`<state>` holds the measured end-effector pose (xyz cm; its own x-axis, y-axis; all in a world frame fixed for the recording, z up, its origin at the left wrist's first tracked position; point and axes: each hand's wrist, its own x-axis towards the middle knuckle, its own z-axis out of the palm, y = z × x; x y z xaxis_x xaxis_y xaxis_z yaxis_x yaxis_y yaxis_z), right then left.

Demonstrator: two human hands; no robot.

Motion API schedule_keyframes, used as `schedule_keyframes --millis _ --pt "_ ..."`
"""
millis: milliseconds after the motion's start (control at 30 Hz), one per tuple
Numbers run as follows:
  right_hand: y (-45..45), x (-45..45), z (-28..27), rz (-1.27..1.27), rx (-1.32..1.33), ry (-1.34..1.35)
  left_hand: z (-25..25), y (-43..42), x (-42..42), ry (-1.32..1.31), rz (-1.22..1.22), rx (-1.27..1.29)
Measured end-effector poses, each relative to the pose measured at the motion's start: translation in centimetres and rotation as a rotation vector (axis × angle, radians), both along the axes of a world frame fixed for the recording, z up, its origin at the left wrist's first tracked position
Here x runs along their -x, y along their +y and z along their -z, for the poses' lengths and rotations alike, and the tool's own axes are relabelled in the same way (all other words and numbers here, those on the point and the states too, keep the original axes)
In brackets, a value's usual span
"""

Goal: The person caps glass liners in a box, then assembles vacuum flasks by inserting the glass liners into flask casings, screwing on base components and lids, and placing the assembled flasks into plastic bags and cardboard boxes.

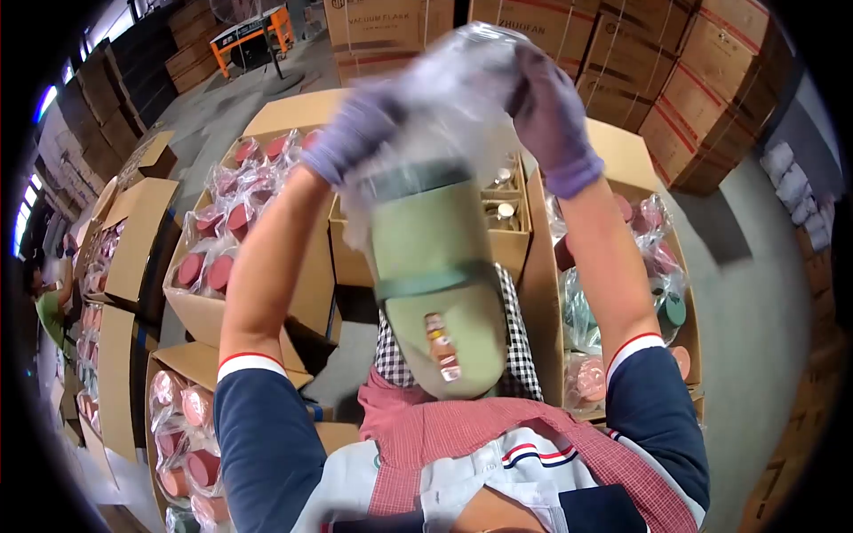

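A light green vacuum flask (431, 240) with darker green bands and a small picture sticker is in front of my chest, blurred by motion. Around and above its upper end is a clear plastic bag (462, 84), crumpled and smeared. My left hand (364, 124), in a purple glove, grips the bag on the left side; its fingertips are blurred. On the right, my right hand (553, 115), gloved alike, has its fingers closed on the bag's upper part. Whether the flask is fully inside the bag, I cannot tell.
Open cartons of bagged red-lidded flasks stand at left (222, 222) and right (622, 266). Behind the flask, a divided carton (508, 233) holds metal-topped items. Stacked cartons (391, 35) line the back. A person (53, 302) in green is at far left.
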<state>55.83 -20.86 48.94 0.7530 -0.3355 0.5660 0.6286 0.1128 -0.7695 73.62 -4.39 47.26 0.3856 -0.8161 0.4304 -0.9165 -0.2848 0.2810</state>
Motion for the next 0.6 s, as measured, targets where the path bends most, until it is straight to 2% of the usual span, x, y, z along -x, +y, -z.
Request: schedule_keyframes --millis 33,67,100,133,167,200,233,267,300,367,400,467,533,567,600 --pt "-2.7 -3.5 3.2 0.119 0.356 0.132 2.1 0.3 -7.0 0.294 -0.071 0.492" --pt "-3.4 -4.4 6.1 0.246 0.917 0.16 3.2 2.6 -8.7 0.81 0.137 0.779" --pt "-4.1 -5.4 9.0 0.411 1.43 0.053 4.3 4.9 -10.2 1.29 0.335 1.146" --pt "-0.9 -1.9 6.2 0.063 1.04 0.639 5.3 5.5 -6.5 1.122 0.069 1.206" --pt "-0.9 -0.9 6.4 0.076 1.09 0.521 6.5 5.9 -2.8 1.005 -0.022 1.08" --pt "-0.5 1.0 4.7 0.085 1.091 0.521 7.4 6.4 0.5 0.877 0.015 0.879" --pt "-1.8 1.6 6.0 0.194 1.055 0.15 8.2 6.7 3.9 0.725 0.109 0.676" --pt "-2.5 2.2 6.9 0.234 0.769 0.237 8.8 6.9 6.5 0.553 0.239 0.488" --pt "-4.6 1.5 9.9 0.372 0.867 0.116 9.5 7.1 8.4 0.412 0.359 0.332" --pt "-7.0 0.3 18.2 0.603 0.778 0.357 11.3 8.2 10.5 0.288 0.503 0.129" --pt "-7.7 -0.5 20.1 0.537 0.579 0.575 12.1 8.9 10.9 0.257 0.558 0.053" --pt "-7.2 -1.7 20.3 0.395 0.488 0.554 13.9 10.2 9.7 0.221 0.616 -0.068" --pt "-4.3 -1.8 17.7 0.351 0.488 0.543 15.0 10.2 6.3 0.172 0.432 -0.043" --pt "-3.4 -2.6 16.0 0.327 0.517 0.502 13.7 8.2 4.4 0.376 0.202 0.21" --pt "-2.8 -3.6 15.7 0.443 0.73 0.262 12.4 6.3 2.5 0.58 0.017 0.532"
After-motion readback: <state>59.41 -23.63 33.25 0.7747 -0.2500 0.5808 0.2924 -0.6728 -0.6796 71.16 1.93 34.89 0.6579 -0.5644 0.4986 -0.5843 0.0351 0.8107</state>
